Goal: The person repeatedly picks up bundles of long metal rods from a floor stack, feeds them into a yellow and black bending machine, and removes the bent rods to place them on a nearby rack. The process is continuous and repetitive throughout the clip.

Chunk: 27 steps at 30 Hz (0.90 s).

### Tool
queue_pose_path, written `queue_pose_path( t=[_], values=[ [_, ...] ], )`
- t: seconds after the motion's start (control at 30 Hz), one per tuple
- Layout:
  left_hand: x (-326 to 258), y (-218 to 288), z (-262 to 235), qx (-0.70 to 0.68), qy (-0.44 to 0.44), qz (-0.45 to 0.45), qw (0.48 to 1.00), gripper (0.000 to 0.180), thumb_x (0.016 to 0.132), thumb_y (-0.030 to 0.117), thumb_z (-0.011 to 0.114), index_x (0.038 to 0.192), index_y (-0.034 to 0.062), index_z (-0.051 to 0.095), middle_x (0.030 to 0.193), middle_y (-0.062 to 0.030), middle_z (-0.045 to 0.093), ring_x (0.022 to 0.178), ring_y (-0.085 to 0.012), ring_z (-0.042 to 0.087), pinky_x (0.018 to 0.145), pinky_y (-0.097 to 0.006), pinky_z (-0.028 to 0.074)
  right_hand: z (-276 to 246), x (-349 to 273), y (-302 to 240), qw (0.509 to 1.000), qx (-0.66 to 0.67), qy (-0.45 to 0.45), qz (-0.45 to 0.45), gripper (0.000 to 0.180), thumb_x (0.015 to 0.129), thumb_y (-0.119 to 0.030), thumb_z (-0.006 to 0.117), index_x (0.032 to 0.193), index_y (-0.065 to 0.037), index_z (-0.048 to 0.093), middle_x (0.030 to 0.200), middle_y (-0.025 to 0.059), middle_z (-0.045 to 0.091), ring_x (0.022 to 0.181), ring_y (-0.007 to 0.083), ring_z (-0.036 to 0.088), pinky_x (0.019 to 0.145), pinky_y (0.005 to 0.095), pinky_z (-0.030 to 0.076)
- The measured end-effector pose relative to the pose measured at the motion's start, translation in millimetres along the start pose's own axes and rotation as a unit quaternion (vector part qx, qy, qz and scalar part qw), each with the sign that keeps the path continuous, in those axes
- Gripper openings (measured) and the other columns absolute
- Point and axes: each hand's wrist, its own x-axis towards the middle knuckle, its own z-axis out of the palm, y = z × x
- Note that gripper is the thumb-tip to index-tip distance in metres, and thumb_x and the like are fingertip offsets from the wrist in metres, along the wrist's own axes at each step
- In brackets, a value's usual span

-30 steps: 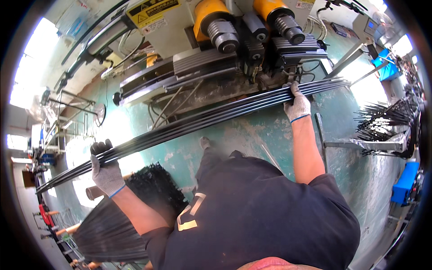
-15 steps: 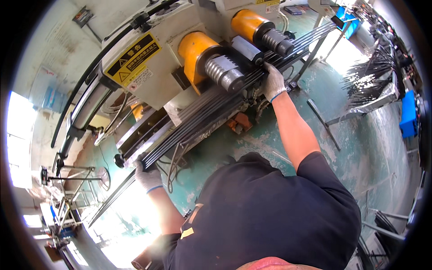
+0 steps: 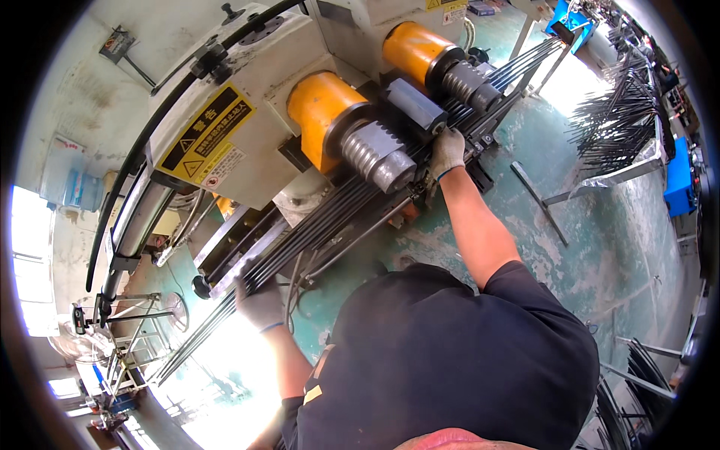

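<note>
A bundle of long, dark metal rods (image 3: 322,217) runs diagonally along the machine, from lower left to upper right. My left hand (image 3: 261,306), in a pale knit glove with darkened fingertips, is closed around the rods near their lower-left stretch. Farther up, my right hand (image 3: 448,152), gloved the same way, is closed at the rods beside the end of a grey cylinder (image 3: 415,105); its fingertips are partly hidden. Between my hands, a ridged steel roller (image 3: 379,156) on an orange housing (image 3: 319,112) overhangs the rods. A second ridged roller (image 3: 471,84) sits beyond the grey cylinder.
A black-and-yellow warning label (image 3: 206,135) marks the pale machine body. At right, a rack (image 3: 622,176) holds many dark rods beside a blue box (image 3: 679,176). A metal bar (image 3: 538,202) stands out over the green floor. Hoses (image 3: 294,289) hang near my left hand.
The view has shifted slightly, so the machine sits lower in the picture. My right hand is closer to the ridged roller and grey cylinder; my left hand has moved slightly right.
</note>
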Motion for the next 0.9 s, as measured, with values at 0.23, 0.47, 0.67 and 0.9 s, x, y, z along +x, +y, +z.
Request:
queue_pose_path(
  t=[0.23, 0.47, 0.67, 0.9],
  values=[
    [12, 28, -42, 0.102, 0.115, 0.153, 0.976, 0.037, 0.106, 0.027, 0.055, 0.124, -0.0048, 0.061, 0.123, -0.0192, 0.067, 0.118, -0.0337, 0.062, 0.106, -0.054, 0.051, -13, 2, -6, 0.999, -0.014, -0.037, -0.002, 0.039, 0.107, -0.037, 0.053, 0.099, -0.002, 0.07, 0.087, 0.0049, 0.067, 0.078, 0.0186, 0.06, 0.075, 0.0342, 0.048],
    [10, -65, 33, -0.005, 0.135, 0.064, 0.989, 0.042, 0.105, 0.031, 0.057, 0.13, -0.0018, 0.06, 0.129, -0.019, 0.064, 0.124, -0.0382, 0.057, 0.114, -0.057, 0.041, -40, -13, -1, 0.95, -0.233, -0.094, -0.188, 0.05, 0.109, -0.046, 0.05, 0.107, 0.0, 0.07, 0.099, 0.0055, 0.07, 0.089, 0.0139, 0.063, 0.082, 0.0313, 0.05],
    [7, -17, -2, -0.023, 0.149, 0.15, 0.977, 0.037, 0.109, 0.03, 0.048, 0.128, -0.0008, 0.058, 0.13, -0.0186, 0.063, 0.126, -0.0382, 0.058, 0.113, -0.057, 0.046, -82, -17, 1, 0.994, 0.025, -0.102, -0.027, 0.047, 0.109, -0.038, 0.053, 0.131, 0.003, 0.061, 0.124, 0.0097, 0.07, 0.108, 0.0201, 0.067, 0.095, 0.0343, 0.053],
    [3, -45, 31, -0.009, 0.225, 0.171, 0.959, 0.033, 0.109, 0.029, 0.05, 0.121, 0.0007, 0.061, 0.118, -0.0143, 0.067, 0.117, -0.0326, 0.063, 0.109, -0.052, 0.05, -92, -33, -3, 0.989, -0.127, -0.07, 0.029, 0.048, 0.107, -0.038, 0.057, 0.13, 0.004, 0.062, 0.123, 0.0104, 0.07, 0.105, 0.0206, 0.067, 0.092, 0.0335, 0.053]
  ],
)
